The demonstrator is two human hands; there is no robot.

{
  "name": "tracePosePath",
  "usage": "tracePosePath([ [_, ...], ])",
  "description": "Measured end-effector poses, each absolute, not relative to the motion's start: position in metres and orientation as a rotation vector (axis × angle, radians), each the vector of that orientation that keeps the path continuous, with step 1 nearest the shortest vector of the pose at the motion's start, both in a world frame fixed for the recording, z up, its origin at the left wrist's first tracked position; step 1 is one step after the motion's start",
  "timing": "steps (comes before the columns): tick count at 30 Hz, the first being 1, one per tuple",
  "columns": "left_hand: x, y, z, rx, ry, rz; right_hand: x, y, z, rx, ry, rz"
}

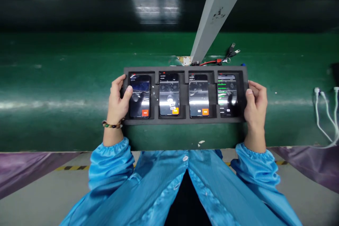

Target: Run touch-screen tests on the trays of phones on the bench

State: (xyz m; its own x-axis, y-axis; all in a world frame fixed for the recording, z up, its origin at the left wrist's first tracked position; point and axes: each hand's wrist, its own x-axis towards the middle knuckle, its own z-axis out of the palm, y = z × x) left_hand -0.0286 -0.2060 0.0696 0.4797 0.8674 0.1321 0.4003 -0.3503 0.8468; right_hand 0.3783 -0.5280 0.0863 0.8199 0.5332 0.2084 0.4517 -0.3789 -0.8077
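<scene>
A dark grey foam tray (184, 120) lies over the green bench, with several phones in its compartments. The leftmost phone (140, 95) and the two middle ones each show an orange or red button low on a lit screen. Green lines run down the screen of the rightmost phone (227, 95). My left hand (118, 100), a beaded bracelet at its wrist, grips the tray's left end with the thumb on top. At the right end my right hand (255, 104) holds the tray, thumb against its edge.
A grey metal post (215, 14) rises behind the tray. Beside its foot lie dark and red cables (219, 60) with connectors. White charging cables (324, 113) hang over the green bench (66, 106) at the right. Purple cloth shows at both lower sides.
</scene>
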Motion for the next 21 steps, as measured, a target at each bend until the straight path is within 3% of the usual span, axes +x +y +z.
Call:
tracePosePath([
  [21, -0.0271, -0.2071, 0.0721, 1.92, 1.026, 0.768, 0.3824, -0.531, 0.0786, -2.038, -0.721, 0.088],
])
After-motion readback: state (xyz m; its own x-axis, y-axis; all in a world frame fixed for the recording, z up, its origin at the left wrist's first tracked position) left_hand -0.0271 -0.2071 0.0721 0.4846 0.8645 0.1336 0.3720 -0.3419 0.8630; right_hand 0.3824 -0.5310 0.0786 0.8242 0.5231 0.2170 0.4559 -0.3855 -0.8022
